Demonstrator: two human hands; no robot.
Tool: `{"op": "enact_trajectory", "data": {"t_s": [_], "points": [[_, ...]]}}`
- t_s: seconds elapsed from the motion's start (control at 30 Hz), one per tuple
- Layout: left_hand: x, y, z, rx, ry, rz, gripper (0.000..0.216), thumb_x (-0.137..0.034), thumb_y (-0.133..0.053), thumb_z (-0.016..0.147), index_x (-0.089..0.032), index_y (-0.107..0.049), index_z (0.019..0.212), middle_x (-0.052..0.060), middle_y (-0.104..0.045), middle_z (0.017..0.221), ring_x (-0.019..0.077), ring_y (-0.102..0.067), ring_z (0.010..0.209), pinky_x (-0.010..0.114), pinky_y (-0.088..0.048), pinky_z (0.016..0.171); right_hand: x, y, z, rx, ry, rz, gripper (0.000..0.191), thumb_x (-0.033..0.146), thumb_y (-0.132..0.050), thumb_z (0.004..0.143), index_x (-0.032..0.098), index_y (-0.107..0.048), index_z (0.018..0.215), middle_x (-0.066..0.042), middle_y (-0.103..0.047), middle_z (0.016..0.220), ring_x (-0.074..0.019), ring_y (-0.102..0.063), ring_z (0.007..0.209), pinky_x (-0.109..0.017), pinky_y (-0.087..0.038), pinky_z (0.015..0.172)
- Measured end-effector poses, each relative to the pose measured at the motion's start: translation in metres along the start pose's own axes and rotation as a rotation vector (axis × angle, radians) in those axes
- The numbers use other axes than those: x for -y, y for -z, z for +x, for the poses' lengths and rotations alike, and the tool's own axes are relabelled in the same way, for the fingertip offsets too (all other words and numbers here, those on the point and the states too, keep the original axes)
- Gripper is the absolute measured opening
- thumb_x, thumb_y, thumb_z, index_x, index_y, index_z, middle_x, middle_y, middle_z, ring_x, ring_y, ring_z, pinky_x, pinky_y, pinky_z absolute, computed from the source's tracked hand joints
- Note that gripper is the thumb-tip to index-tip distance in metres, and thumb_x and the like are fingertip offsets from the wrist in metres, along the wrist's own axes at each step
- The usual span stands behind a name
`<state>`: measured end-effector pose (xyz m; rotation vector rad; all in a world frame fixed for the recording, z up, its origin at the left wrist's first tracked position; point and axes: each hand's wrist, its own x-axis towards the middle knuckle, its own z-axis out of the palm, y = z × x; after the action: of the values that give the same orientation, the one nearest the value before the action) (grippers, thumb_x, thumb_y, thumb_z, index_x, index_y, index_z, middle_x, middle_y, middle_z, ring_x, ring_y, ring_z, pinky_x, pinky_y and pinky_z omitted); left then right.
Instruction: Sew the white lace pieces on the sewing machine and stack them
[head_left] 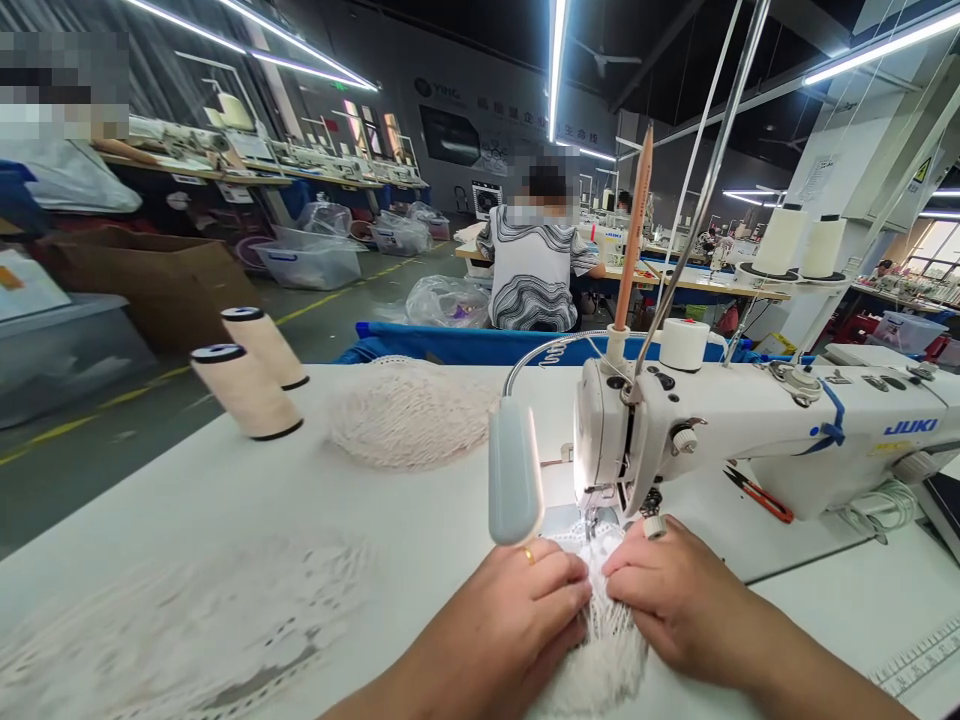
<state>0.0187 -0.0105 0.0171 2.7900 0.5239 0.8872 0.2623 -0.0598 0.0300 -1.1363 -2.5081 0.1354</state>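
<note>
A white JUKI sewing machine [780,430] stands on the white table [300,520]. A strip of white lace trim [604,620] runs from under its needle toward me. My left hand [510,620], with a gold ring, presses flat on the left side of the trim, fingers together. My right hand [675,590], with a thimble on one finger, holds down the right side just in front of the presser foot. A grey gooseneck lamp [514,470] hangs over the left hand.
A heap of white lace [409,412] and two thread cones [247,385] lie at the table's far left; more lace [172,630] spreads near left. Red-handled snips [761,493] rest under the machine arm. A person [534,260] sits ahead, back turned. Bins and bags line the aisle.
</note>
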Motion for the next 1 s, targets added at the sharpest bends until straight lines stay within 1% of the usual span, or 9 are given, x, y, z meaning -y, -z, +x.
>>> {"op": "enact_trajectory", "data": {"t_s": [0.17,0.27,0.4,0.53,0.6,0.67,0.7,0.83,1.0], "points": [[0.006,-0.01,-0.004,-0.068,0.006,0.012,0.02,-0.012,-0.051,0.103,-0.023,-0.066,0.097,0.002,-0.078,0.102,0.0237,-0.068,0.087,0.041,-0.049,0.076,-0.003,0.0,0.0,0.03,-0.012,-0.038,0.024,0.001,-0.06,0.089,0.024,-0.065,0.094,-0.003,-0.074,0.098,-0.0238,-0.061,0.094,-0.037,-0.046,0.087],[0.01,-0.014,-0.005,-0.068,0.003,0.023,0.021,-0.014,-0.048,0.106,-0.023,-0.066,0.098,0.002,-0.078,0.103,0.0241,-0.069,0.089,0.041,-0.048,0.076,-0.004,-0.002,0.0,0.024,-0.031,-0.053,0.024,0.001,-0.06,0.089,0.024,-0.064,0.094,-0.003,-0.074,0.098,-0.0245,-0.061,0.095,-0.037,-0.046,0.086],[0.015,-0.011,-0.004,-0.067,0.016,0.03,0.023,-0.015,-0.046,0.107,-0.023,-0.063,0.095,0.004,-0.078,0.103,0.0242,-0.07,0.088,0.041,-0.048,0.077,-0.005,-0.005,0.001,-0.006,-0.044,-0.061,0.028,0.0,-0.059,0.088,0.025,-0.066,0.099,-0.004,-0.075,0.1,-0.0252,-0.06,0.095,-0.036,-0.046,0.085],[0.018,-0.003,0.001,-0.03,0.065,0.055,0.025,-0.015,-0.047,0.107,-0.023,-0.067,0.095,0.006,-0.078,0.106,0.0257,-0.07,0.09,0.041,-0.049,0.078,-0.007,-0.008,0.001,-0.06,-0.052,-0.063,0.033,-0.001,-0.057,0.087,0.025,-0.068,0.105,-0.005,-0.075,0.105,-0.0263,-0.06,0.097,-0.037,-0.048,0.085],[0.017,-0.001,0.003,-0.042,0.066,0.065,0.026,-0.015,-0.046,0.107,-0.024,-0.07,0.102,0.006,-0.078,0.108,0.0252,-0.069,0.089,0.04,-0.049,0.076,-0.007,-0.008,0.001,-0.074,-0.047,-0.053,0.033,0.0,-0.056,0.087,0.025,-0.068,0.106,-0.006,-0.075,0.105,-0.0267,-0.06,0.098,-0.037,-0.049,0.085],[0.013,-0.001,0.003,-0.05,0.027,0.044,0.03,-0.014,-0.044,0.108,-0.025,-0.071,0.114,0.006,-0.077,0.11,0.0243,-0.069,0.089,0.039,-0.049,0.075,-0.006,-0.007,0.0,-0.071,-0.028,-0.036,0.032,0.0,-0.056,0.087,0.025,-0.067,0.104,-0.005,-0.075,0.105,-0.0267,-0.061,0.098,-0.038,-0.049,0.085],[0.01,-0.002,0.002,-0.043,0.001,0.025,0.032,-0.013,-0.044,0.107,-0.026,-0.071,0.117,0.005,-0.077,0.11,0.0239,-0.068,0.09,0.039,-0.048,0.076,-0.005,-0.006,0.0,-0.064,-0.015,-0.027,0.031,0.001,-0.057,0.088,0.025,-0.067,0.103,-0.005,-0.075,0.104,-0.0265,-0.061,0.098,-0.038,-0.049,0.086],[0.0,-0.009,-0.005,-0.026,-0.051,-0.016,0.028,-0.011,-0.048,0.104,-0.027,-0.071,0.104,0.001,-0.077,0.098,0.0228,-0.064,0.085,0.041,-0.045,0.079,-0.002,-0.004,-0.001,-0.032,0.019,-0.005,0.025,0.003,-0.058,0.09,0.025,-0.065,0.098,-0.004,-0.074,0.1,-0.0248,-0.062,0.094,-0.038,-0.048,0.086],[0.006,-0.014,-0.008,-0.068,-0.025,0.05,0.025,-0.01,-0.051,0.103,-0.027,-0.07,0.101,0.0,-0.077,0.097,0.0225,-0.062,0.081,0.039,-0.04,0.075,-0.001,-0.006,0.0,-0.026,-0.006,-0.023,0.024,0.003,-0.058,0.092,0.024,-0.066,0.101,-0.005,-0.074,0.101,-0.0247,-0.062,0.094,-0.038,-0.048,0.087]]}}
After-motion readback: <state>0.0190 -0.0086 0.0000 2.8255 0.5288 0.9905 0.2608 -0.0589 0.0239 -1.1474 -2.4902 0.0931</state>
